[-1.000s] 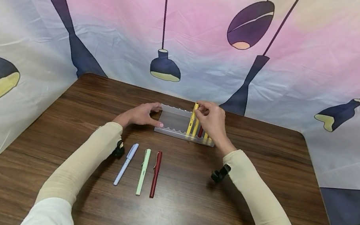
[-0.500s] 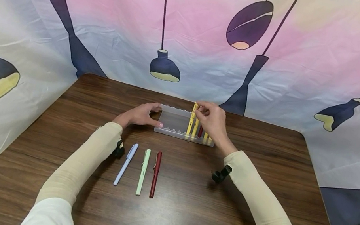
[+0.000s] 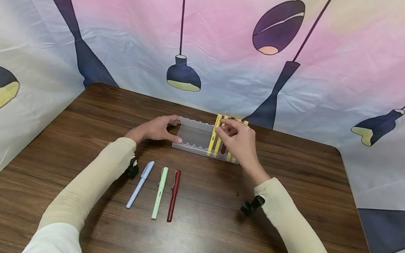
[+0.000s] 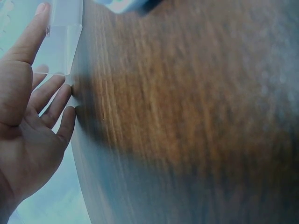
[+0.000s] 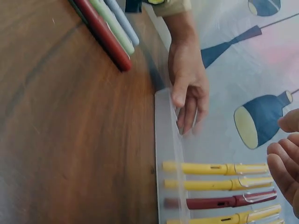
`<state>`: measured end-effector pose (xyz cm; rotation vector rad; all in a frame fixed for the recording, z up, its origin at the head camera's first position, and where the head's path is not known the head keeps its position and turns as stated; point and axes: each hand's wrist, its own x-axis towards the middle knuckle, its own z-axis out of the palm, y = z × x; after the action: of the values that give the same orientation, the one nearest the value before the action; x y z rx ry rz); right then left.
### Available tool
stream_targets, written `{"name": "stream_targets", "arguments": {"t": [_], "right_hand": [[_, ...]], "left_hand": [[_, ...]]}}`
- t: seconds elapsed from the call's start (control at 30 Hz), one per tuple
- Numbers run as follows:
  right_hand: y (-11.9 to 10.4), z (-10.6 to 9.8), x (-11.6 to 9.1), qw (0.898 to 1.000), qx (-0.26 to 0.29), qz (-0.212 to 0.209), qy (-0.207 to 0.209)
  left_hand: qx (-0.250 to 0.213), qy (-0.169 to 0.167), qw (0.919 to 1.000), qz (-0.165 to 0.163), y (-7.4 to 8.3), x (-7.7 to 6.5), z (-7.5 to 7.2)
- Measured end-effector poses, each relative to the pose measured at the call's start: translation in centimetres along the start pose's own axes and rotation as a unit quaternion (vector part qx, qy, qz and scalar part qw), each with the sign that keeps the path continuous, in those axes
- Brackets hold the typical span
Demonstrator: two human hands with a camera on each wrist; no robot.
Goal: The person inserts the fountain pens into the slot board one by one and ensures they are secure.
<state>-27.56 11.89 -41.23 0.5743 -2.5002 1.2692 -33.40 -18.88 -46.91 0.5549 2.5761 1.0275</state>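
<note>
A clear pen rack (image 3: 195,133) with notched edges stands toward the back of the table. Several yellow pens and a dark red pen (image 5: 217,202) lean in its right part; the leftmost yellow pen (image 3: 213,135) is beside the bare left part. My left hand (image 3: 155,129) holds the rack's left end, thumb at the front lip and fingers behind, as the left wrist view also shows. Near the pens' upper ends is my right hand (image 3: 239,141), hiding some of them. In the right wrist view its loosely curled fingers are apart from the pens and hold nothing.
Closer to me on the wooden table (image 3: 207,236) lie a light blue pen (image 3: 140,185), a light green pen (image 3: 160,193) and a dark red pen (image 3: 173,195), side by side. A cloth printed with lamps (image 3: 185,73) hangs behind the table's back edge.
My right hand has let go of the leftmost yellow pen and shifted slightly right and down, uncovering more pen tops. My left hand stays at the rack's end.
</note>
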Motion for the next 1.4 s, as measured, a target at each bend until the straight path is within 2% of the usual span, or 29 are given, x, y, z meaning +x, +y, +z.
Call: {"name": "stream_targets", "arguments": {"t": [0.4, 0.63, 0.77, 1.13, 1.27, 1.4], "right_hand": [[-0.9, 2.2, -2.8, 0.999, 0.047, 0.002, -0.026], [-1.3, 4.0, -4.0, 0.996, 0.062, 0.03, -0.065], [-1.5, 4.9, -4.5, 0.994, 0.062, 0.032, -0.087], [-2.0, 7.4, -6.1, 0.982, 0.094, 0.06, -0.149], [-2.2, 8.1, -6.7, 0.98, 0.091, 0.078, -0.161], [-2.3, 8.8, -7.1, 0.981, 0.067, 0.079, -0.165]], "left_hand": [[0.0, -0.001, 1.0, -0.003, 0.1, 0.1, 0.0], [-0.004, -0.002, 1.0, -0.006, 0.1, 0.1, -0.1], [-0.005, 0.0, 1.0, -0.005, 0.1, 0.1, -0.1], [-0.001, -0.003, 1.0, -0.004, 0.0, 0.3, -0.1], [0.002, -0.007, 1.0, -0.001, 0.0, 0.3, -0.1], [-0.003, -0.007, 1.0, -0.004, 0.0, 0.3, 0.0]]}}
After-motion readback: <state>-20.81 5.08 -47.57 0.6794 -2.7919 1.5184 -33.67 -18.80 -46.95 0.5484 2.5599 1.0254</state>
